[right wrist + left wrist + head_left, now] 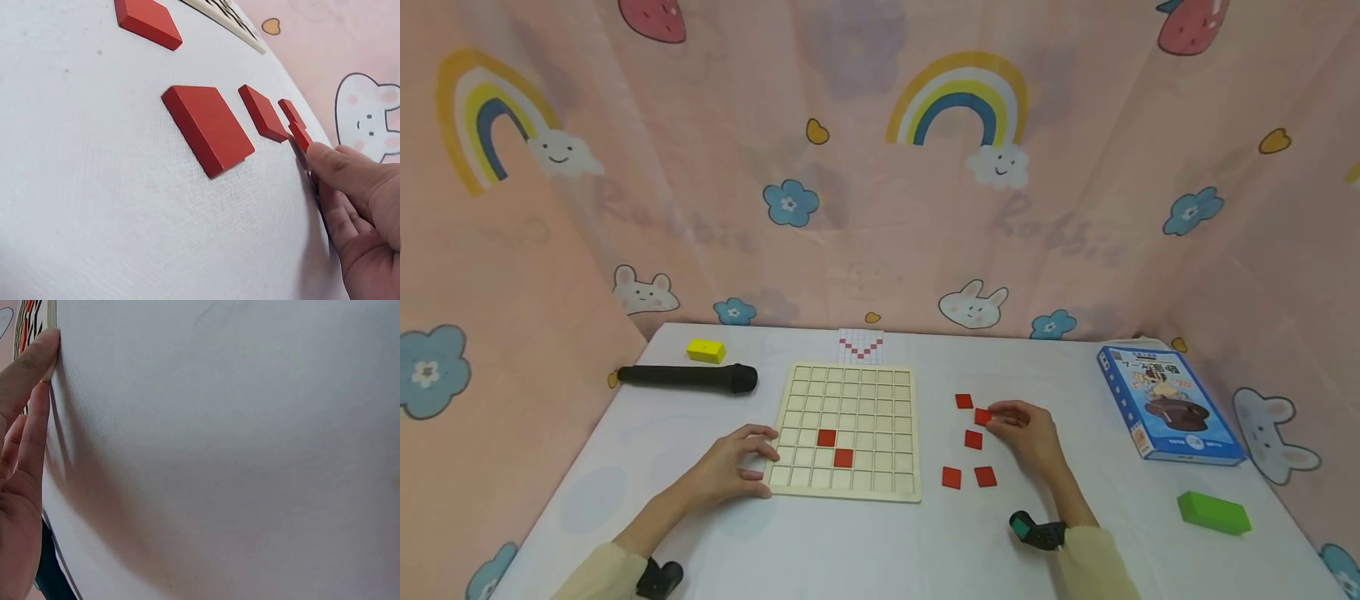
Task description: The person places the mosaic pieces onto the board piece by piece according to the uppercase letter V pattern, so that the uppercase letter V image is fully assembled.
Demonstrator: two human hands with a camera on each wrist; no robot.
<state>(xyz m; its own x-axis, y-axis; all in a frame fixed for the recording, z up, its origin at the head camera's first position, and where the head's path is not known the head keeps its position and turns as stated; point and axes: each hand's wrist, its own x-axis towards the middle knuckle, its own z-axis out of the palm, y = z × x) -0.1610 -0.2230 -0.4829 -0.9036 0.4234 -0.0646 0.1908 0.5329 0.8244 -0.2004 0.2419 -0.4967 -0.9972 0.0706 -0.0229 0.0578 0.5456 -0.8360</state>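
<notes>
My right hand (1026, 433) pinches a red square tile (982, 417) between thumb and fingertips, right of the board. In the right wrist view the held tile (300, 136) is partly hidden by the thumb. Other red tiles (951, 477) lie loose on the table around it, several in all. A cream grid board (880, 433) lies flat in the middle, with two red tiles (843, 458) set diagonally in its squares. At its left edge my left hand (730, 467) rests with fairly straight fingers and thumb touching the rim. The left wrist view catches only the board's edge (51, 315).
Behind the board lies a small pattern card (861, 347) with a red V of squares. A black microphone-like object (685, 379) and a yellow block (706, 350) are at back left. On the right are a blue box (1172, 404) and a green block (1213, 512).
</notes>
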